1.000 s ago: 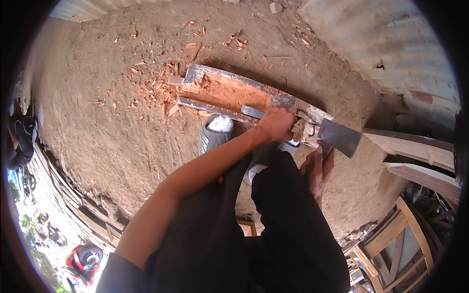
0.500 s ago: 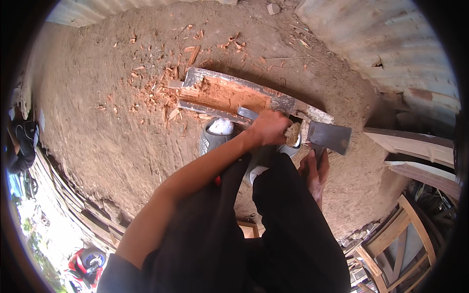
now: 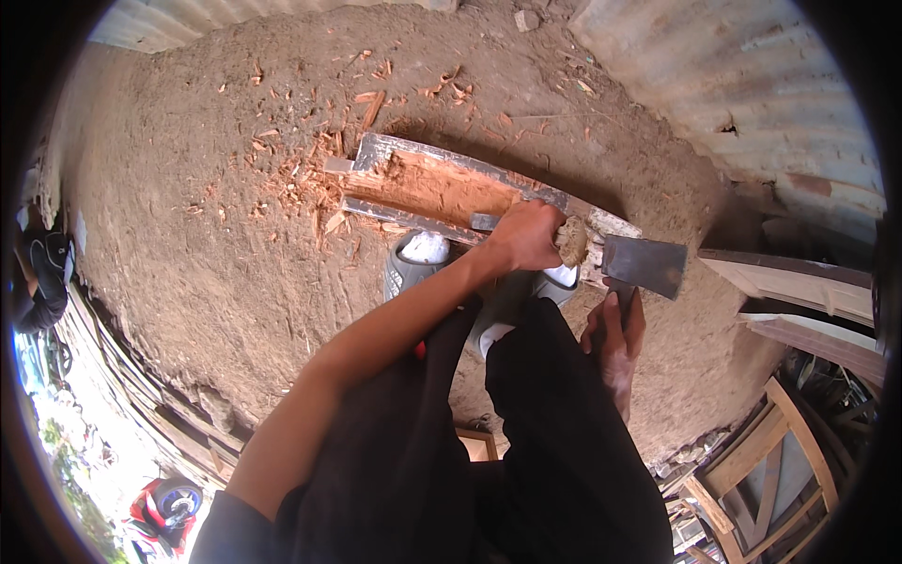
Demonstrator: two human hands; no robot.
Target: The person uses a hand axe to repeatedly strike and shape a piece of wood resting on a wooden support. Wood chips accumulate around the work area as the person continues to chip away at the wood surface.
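Observation:
A hollowed wooden piece [image 3: 449, 231] lies on the ground, its orange-brown trough exposed between dark, weathered sides. My left hand [image 3: 528, 235] is closed around a chisel, over the near side of the trough. The chisel's metal blade [image 3: 484, 222] points left, and its frayed wooden butt [image 3: 571, 242] sticks out on the right. Whether its edge touches the wood is hard to tell. My right hand [image 3: 616, 340] grips the short handle of a tool with a broad rectangular metal head [image 3: 645, 266]. That head is beside the chisel's butt, a small gap apart.
Wood chips [image 3: 296, 179] are scattered at the trough's left end. My shoes [image 3: 413, 268] stand against its near side. Corrugated metal sheets [image 3: 742, 85] rise at the far right, with boards [image 3: 799, 282] and a wooden frame [image 3: 775, 451] below. Another person [image 3: 45, 273] is at the left edge.
The broad-headed tool and my right hand have moved slightly right and nearer to me. My left hand has shifted a little right with the chisel, and less of its blade shows.

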